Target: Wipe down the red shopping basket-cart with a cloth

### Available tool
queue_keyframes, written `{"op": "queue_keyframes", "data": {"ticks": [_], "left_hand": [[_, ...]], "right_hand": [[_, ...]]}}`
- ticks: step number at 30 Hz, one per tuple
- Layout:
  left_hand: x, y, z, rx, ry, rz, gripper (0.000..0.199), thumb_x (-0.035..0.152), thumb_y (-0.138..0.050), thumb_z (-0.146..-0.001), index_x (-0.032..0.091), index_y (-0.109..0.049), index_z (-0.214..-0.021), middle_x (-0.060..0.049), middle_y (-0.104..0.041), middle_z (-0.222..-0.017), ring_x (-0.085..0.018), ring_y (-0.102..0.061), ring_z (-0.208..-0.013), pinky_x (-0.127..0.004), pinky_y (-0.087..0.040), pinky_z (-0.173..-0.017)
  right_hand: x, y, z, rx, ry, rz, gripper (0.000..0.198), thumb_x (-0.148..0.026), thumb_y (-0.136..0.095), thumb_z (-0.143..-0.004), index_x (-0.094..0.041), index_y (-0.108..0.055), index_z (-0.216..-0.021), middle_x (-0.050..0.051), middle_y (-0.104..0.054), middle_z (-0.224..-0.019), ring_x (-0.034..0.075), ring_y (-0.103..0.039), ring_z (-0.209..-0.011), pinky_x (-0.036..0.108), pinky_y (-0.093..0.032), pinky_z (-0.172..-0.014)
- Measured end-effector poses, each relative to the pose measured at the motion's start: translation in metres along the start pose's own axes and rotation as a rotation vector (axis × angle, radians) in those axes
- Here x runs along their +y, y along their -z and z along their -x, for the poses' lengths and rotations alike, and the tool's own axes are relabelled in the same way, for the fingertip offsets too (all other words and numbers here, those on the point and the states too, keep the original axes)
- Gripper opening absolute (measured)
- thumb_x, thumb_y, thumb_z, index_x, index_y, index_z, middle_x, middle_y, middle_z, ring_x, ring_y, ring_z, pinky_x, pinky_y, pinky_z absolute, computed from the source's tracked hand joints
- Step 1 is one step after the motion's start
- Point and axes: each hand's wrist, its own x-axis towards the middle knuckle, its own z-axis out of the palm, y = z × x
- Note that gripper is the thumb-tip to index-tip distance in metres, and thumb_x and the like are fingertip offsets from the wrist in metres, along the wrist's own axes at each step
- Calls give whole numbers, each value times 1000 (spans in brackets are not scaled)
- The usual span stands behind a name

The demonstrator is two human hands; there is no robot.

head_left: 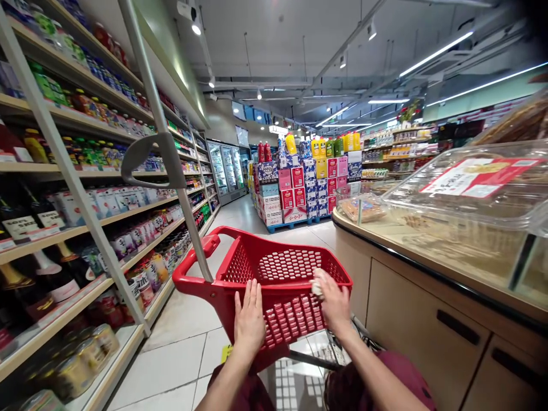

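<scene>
A red plastic shopping cart basket [299, 291] with perforated sides stands right before me. On its near side wall my left hand [249, 319] lies flat, fingers stretched upward and touching the plastic. My right hand [334, 301] is at the basket's right end by the rim. Between its fingers is a crumpled white cloth or tissue [317, 287], pressed against the red side. A long grey pole [194, 228] with a grey looped grip [156, 162] rises from the left end of the cart. No goods show inside the visible part of the basket.
Tall shelves [103, 220] of drinks line the left side. On the right is a wooden counter [411, 291] bearing clear plastic food boxes [479, 177]. Ahead stand stacked cartons [295, 194] on a blue pallet [295, 224], with glass-door fridges [225, 165] behind.
</scene>
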Motion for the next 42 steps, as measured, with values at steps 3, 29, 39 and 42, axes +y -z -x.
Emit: {"op": "queue_keyframes", "data": {"ticks": [3, 29, 39, 42], "left_hand": [[5, -1, -2, -17, 16, 1, 67, 10, -38, -65, 8, -32, -132, -10, -27, -141, -22, -18, -132, -47, -17, -106], [23, -3, 1, 22, 26, 51, 65, 13, -39, -68, 6, -31, -132, -10, -26, -141, -23, -19, -132, -48, -16, -106], [29, -5, 3, 9, -1, 53, 67, 11, -39, -67, 8, -29, -133, -9, -26, -142, -21, -14, -133, -49, -15, -106], [34, -6, 5, 13, -30, 44, 67, 12, -38, -68, 10, -27, -134, -8, -26, -142, -20, -11, -134, -49, -14, -107]], "right_hand": [[21, 0, 5, 27, -118, 56, 63, 1, -24, -74, -25, -37, -130, 5, -42, -134, 21, -33, -125, 55, -21, -99], [28, -2, 14, 89, 145, 65, 57, -1, -28, -75, -24, -47, -123, 4, -49, -128, 16, -35, -124, 42, -23, -101], [45, 7, 14, 97, -36, 120, 56, -3, -29, -73, -21, -48, -123, 7, -49, -128, 20, -36, -123, 46, -26, -97], [10, -1, 14, 20, 263, 36, 55, -2, -31, -75, -23, -49, -122, 3, -48, -129, 16, -34, -124, 41, -23, -101]]}}
